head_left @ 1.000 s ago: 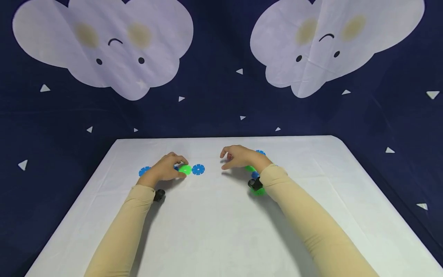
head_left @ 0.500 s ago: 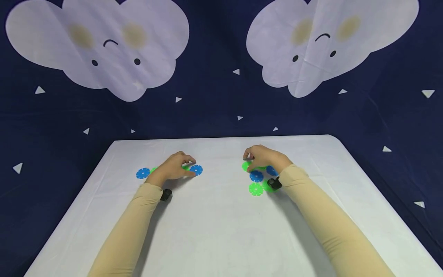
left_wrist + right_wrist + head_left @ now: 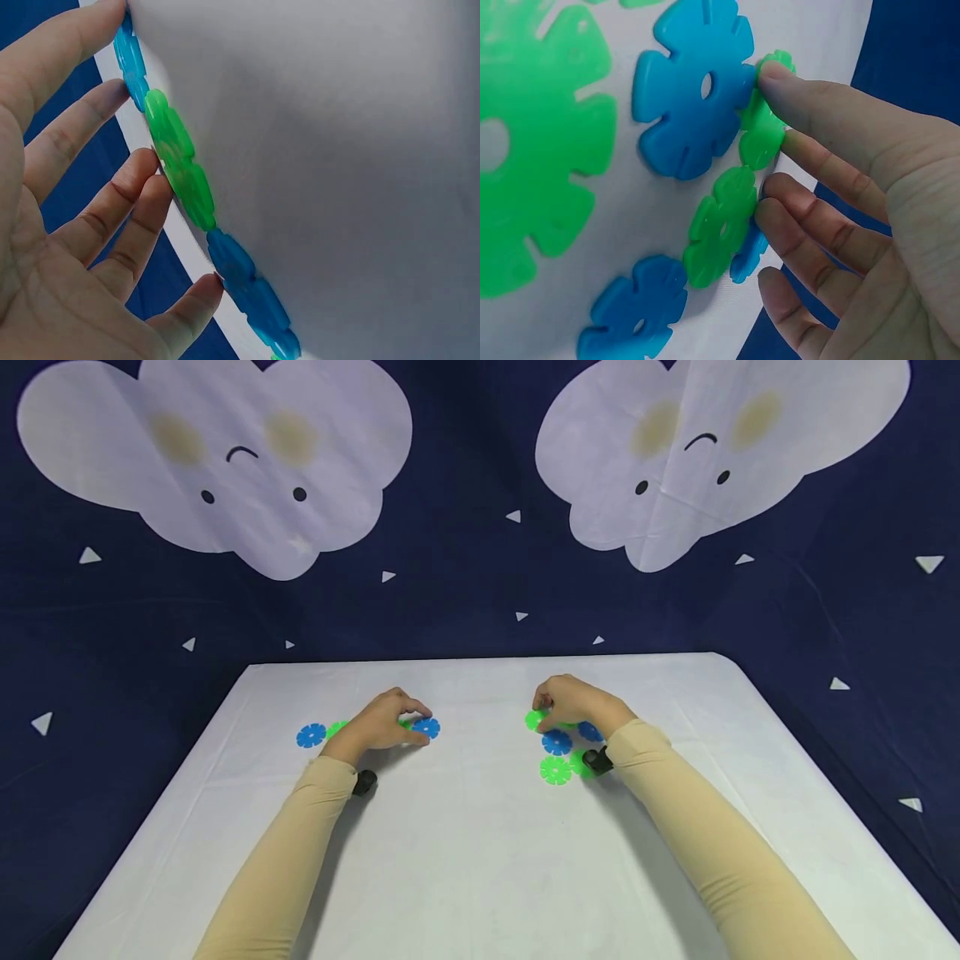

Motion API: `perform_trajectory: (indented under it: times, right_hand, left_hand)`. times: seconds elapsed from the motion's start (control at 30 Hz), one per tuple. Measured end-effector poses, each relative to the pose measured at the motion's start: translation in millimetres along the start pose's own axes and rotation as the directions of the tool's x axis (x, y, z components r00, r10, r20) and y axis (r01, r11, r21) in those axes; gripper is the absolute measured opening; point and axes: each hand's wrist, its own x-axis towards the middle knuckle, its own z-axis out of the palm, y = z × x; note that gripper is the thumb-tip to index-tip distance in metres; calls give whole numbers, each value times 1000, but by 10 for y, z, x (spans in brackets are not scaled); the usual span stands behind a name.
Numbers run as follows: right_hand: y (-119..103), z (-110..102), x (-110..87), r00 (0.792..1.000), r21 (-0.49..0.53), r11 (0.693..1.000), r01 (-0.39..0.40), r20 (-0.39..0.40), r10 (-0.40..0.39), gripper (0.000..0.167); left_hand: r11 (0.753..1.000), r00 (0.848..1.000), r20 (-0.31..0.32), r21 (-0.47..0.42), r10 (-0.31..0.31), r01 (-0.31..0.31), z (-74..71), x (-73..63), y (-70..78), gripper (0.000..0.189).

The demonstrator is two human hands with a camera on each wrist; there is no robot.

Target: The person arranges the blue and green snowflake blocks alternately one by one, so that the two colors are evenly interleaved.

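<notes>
My left hand (image 3: pixel 381 720) lies over a row of flat, notched plastic snowflake discs on the white table. Its thumb and index finger pinch the edges of the blue disc (image 3: pixel 427 728) at the row's right end. Other fingertips touch a green disc (image 3: pixel 180 161) and a further blue disc (image 3: pixel 251 285) in the left wrist view. Across the table, my right hand (image 3: pixel 579 702) holds a green disc (image 3: pixel 535 720) at the left of its cluster. The right wrist view shows the thumb on that disc's near face, with the index finger partly hidden behind it.
Near the right hand lie blue discs (image 3: pixel 557 742) and green discs (image 3: pixel 555 770). A blue disc (image 3: pixel 311 736) ends the left row beside a green one (image 3: pixel 337 727). The white table (image 3: pixel 480 860) meets a dark blue cloth backdrop (image 3: pixel 465 585) with clouds.
My right hand has moved right from mid-table to the green disc and taken hold of it. The left hand has slid right along its row to the blue end disc.
</notes>
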Motion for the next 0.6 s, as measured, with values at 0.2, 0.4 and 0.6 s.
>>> perform_trajectory:
  times: [0.2, 0.4, 0.6]
  right_hand:
    - [-23, -3, -17, 1000, 17, 1000, -12, 1, 12, 37]
    - [-26, -13, 0, 1000, 19, 1000, -15, 14, 15, 35]
    - [-38, -31, 2, 1000, 14, 1000, -19, 25, 19, 34]
  left_hand:
    - [1000, 1000, 0, 12, -23, 23, 6, -16, 22, 47]
    - [1000, 1000, -3, 5, -25, 25, 7, -24, 19, 46]
    - [1000, 1000, -3, -8, -29, 29, 10, -26, 10, 46]
